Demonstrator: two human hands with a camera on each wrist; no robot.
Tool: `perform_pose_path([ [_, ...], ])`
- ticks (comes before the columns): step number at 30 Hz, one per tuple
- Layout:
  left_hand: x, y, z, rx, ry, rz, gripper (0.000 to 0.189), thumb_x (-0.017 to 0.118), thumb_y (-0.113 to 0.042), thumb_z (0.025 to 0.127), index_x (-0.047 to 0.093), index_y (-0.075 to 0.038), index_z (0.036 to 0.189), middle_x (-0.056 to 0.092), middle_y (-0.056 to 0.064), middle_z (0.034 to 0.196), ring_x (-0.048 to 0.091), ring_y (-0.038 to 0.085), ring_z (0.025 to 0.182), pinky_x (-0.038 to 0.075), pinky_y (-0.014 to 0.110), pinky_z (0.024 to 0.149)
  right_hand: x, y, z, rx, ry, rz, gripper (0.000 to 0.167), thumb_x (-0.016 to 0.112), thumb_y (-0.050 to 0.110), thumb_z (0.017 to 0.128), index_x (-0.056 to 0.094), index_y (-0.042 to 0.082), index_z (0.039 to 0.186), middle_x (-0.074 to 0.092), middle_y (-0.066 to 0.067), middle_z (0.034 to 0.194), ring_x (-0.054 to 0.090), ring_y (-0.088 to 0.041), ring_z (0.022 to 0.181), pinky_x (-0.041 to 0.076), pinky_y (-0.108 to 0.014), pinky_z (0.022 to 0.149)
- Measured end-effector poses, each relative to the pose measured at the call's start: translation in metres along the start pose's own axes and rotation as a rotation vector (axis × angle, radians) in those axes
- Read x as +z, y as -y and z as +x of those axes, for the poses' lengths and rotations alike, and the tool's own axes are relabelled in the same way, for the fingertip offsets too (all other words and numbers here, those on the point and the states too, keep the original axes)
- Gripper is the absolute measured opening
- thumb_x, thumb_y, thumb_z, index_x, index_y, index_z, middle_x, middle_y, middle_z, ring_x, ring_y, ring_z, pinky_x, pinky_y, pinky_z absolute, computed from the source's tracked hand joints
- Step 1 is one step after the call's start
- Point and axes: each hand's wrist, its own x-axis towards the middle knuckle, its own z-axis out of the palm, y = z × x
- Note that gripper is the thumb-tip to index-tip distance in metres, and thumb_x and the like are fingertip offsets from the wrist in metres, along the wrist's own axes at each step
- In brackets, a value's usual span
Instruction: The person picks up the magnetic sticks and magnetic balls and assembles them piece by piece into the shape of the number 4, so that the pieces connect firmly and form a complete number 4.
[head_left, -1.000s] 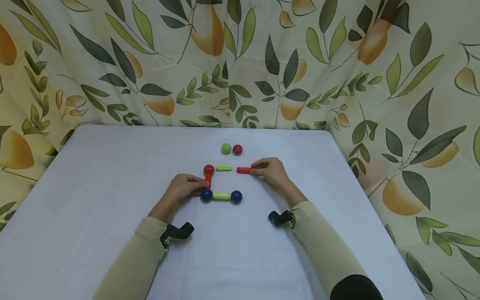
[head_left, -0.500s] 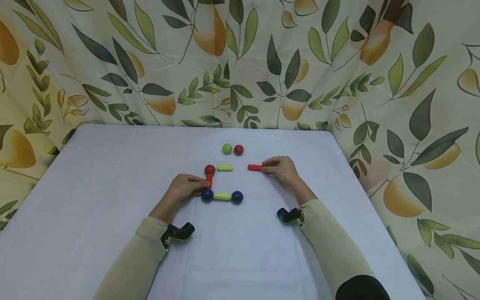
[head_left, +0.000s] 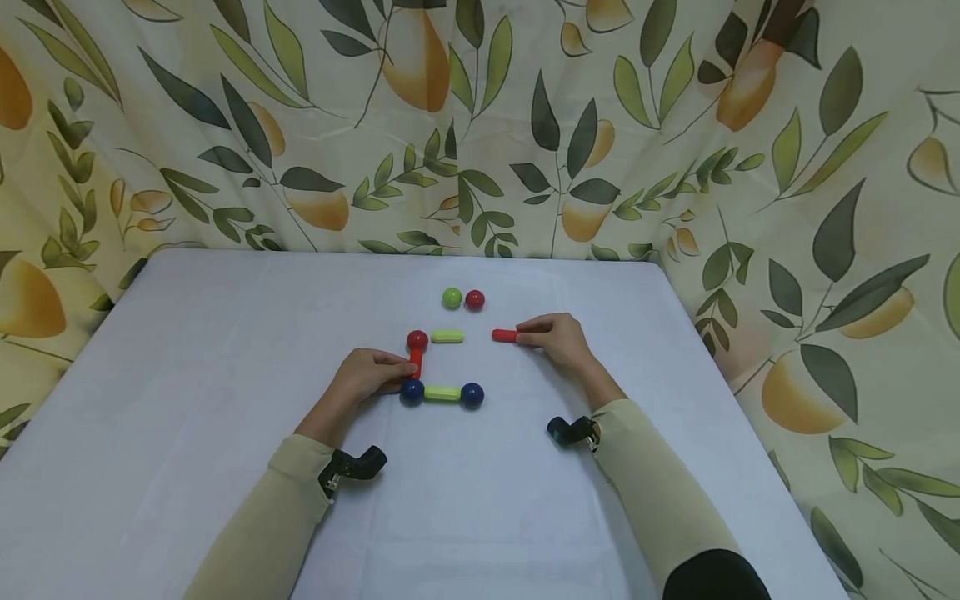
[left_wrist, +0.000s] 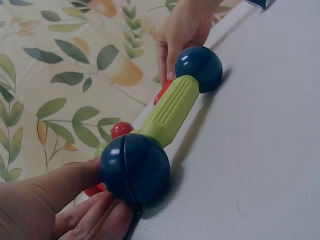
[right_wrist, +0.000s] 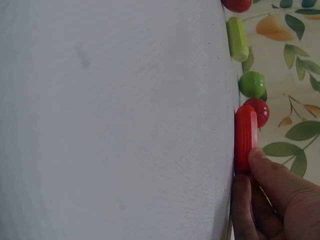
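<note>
Over woven cloth [head_left: 465,492], the left hand [head_left: 367,372] pinches a ball-ended red rod [head_left: 416,357], the right hand [head_left: 559,341] a grooved red stick [right_wrist: 244,137].

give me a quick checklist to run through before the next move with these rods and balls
1. Right hand gripping right red rod: ok.
2. Left hand steadying left red rod: ok.
3. Near green rod between left blue ball and right blue ball: ok.
4. Right red rod joined to right blue ball: not ok, they are apart.
5. Left red rod firmly seated on left blue ball: cannot tell.
6. Far green ball and far red ball free of rods: ok.
</note>
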Motion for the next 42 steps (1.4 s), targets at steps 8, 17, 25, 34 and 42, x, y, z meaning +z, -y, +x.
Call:
perform_pose_path([
  [8,-0.002,-0.001,0.002,-0.021,0.009,0.013,0.037,0.079,-0.030,0.084,0.073,-0.007,0.112,0.071,0.012,0.110,0.068,0.013,0.081,0.056,0.020,0.072,0.002,-0.002,0.002,0.009,-0.014,-0.008,0.027,0.075,0.023,0.088,0.075,0.011,0.112,0.069,-0.009,0.117,0.053,-0.025,0.110,0.042,-0.042,0.099],
  [17,-0.011,-0.006,0.001,0.008,0.029,0.051,0.036,0.079,-0.027,0.084,0.073,-0.003,0.110,0.075,0.009,0.098,0.069,0.011,0.074,0.057,0.020,0.070,0.000,0.000,-0.001,0.006,-0.016,-0.013,0.026,0.074,0.022,0.089,0.075,0.010,0.112,0.069,-0.010,0.116,0.054,-0.025,0.107,0.043,-0.041,0.097],
  [25,-0.034,-0.041,0.019,0.134,-0.012,0.214,0.032,0.074,-0.029,0.088,0.074,-0.006,0.111,0.076,0.008,0.093,0.071,0.013,0.079,0.056,0.024,0.074,0.001,0.000,0.001,0.000,-0.021,-0.032,0.026,0.075,0.023,0.088,0.075,0.010,0.111,0.070,-0.010,0.114,0.055,-0.024,0.106,0.044,-0.040,0.096],
  [34,-0.019,-0.110,0.062,0.410,-0.054,0.346,0.037,0.074,-0.031,0.088,0.071,-0.010,0.118,0.073,0.007,0.111,0.066,0.022,0.100,0.054,0.035,0.085,0.000,0.001,0.001,-0.008,-0.017,-0.037,0.026,0.077,0.023,0.087,0.076,0.009,0.109,0.071,-0.010,0.112,0.056,-0.024,0.106,0.043,-0.039,0.096],
  [42,0.014,-0.139,0.088,0.467,0.036,0.467,0.041,0.077,-0.029,0.086,0.070,-0.007,0.120,0.072,0.006,0.112,0.059,0.021,0.110,0.049,0.036,0.095,-0.003,0.000,0.002,0.009,0.004,-0.040,0.026,0.076,0.023,0.087,0.076,0.010,0.109,0.071,-0.009,0.114,0.054,-0.025,0.109,0.042,-0.041,0.099],
])
